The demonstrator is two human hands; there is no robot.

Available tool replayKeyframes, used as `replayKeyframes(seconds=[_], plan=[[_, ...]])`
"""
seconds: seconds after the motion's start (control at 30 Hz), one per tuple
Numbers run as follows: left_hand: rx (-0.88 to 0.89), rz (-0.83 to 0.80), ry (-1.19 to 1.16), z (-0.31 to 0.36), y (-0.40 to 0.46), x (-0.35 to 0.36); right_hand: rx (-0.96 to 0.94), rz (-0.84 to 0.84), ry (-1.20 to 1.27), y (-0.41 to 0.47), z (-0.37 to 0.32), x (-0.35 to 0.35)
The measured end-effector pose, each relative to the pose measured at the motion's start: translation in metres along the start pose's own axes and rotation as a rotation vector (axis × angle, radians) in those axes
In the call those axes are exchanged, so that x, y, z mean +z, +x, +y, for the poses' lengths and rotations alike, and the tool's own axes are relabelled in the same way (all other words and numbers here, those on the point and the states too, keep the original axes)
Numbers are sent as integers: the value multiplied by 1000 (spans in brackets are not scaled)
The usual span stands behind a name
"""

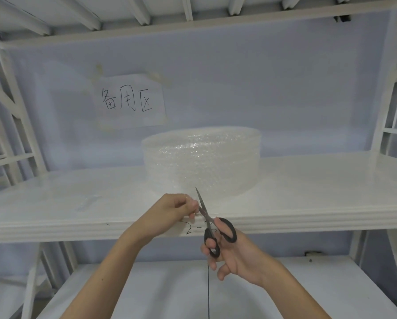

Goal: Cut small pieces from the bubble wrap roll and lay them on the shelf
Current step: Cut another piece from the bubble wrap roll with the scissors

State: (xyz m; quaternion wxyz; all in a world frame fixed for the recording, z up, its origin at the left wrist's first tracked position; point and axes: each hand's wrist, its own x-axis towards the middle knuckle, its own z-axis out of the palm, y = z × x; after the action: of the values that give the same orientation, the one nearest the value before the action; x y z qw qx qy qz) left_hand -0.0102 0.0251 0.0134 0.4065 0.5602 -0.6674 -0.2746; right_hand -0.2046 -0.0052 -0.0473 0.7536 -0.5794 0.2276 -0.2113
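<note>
A clear bubble wrap roll (202,162) lies on the white shelf (308,194), near its middle. My left hand (176,210) pinches the loose end of the wrap at the shelf's front edge. My right hand (229,252) holds black-handled scissors (212,229), fingers through the loops. The blades point up and away, closed or nearly so, right beside my left fingertips and against the wrap's loose end. A small clear piece of bubble wrap (87,202) lies flat on the shelf to the left.
A paper sign (130,101) with handwritten characters is taped to the back panel. White shelf uprights stand at the left (20,116) and right (391,93). A lower shelf (170,288) sits below my arms. Handwriting marks the shelf's front edge.
</note>
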Motion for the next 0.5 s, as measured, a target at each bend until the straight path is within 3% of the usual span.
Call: replayKeyframes(seconds=[0.5], plan=[[30, 45, -57, -4, 2, 1, -221, 100, -103, 9, 4, 9]])
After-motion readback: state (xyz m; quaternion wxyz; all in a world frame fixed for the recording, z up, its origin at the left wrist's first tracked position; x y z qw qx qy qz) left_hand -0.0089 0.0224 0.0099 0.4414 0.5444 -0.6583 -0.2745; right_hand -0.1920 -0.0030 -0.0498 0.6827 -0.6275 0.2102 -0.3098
